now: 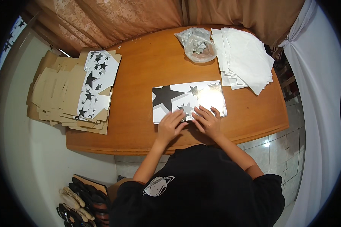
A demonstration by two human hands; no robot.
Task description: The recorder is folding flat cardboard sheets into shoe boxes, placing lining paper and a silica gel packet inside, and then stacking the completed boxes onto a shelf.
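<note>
A flat white sheet printed with black and silver stars (185, 96) lies in the middle of the wooden table (147, 68). My left hand (171, 125) rests flat on its near edge, fingers spread. Beside it, my right hand (207, 122) presses down on the same edge, fingers apart. Both hands touch the sheet side by side, and neither grips anything.
A stack of brown cardboard blanks topped with star-printed sheets (74, 90) overhangs the table's left end. A pile of white sheets (242, 56) and a clear plastic bag of small pieces (197, 45) sit at the back right. Shoes (81, 202) lie on the floor lower left.
</note>
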